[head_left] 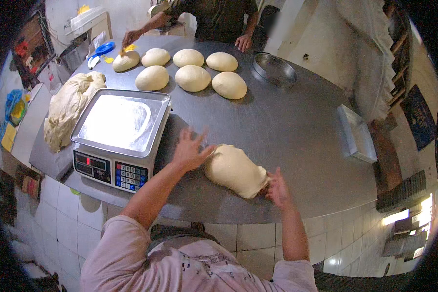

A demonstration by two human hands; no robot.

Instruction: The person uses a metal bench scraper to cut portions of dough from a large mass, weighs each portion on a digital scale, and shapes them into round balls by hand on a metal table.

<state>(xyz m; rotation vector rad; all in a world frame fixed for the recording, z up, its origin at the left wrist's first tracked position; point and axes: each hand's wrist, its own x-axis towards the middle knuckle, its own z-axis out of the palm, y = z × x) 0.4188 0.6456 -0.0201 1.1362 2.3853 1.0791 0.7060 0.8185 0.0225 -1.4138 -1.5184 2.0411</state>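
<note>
Dough [234,170] lies oblong on steel table [297,126], between both hands. Left hand [190,148] touches its end, fingers spread; right hand [277,187] presses near end, fingers loosely apart. Seven balls [193,78] sit shaped beyond; big mass [65,109] beside scale [119,136] remains uncut.

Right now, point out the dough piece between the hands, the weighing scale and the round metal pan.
dough piece [234,170], head view, middle of its top.
weighing scale [117,121], head view, centre of its steel tray.
round metal pan [273,69], head view, its inner base.
</note>
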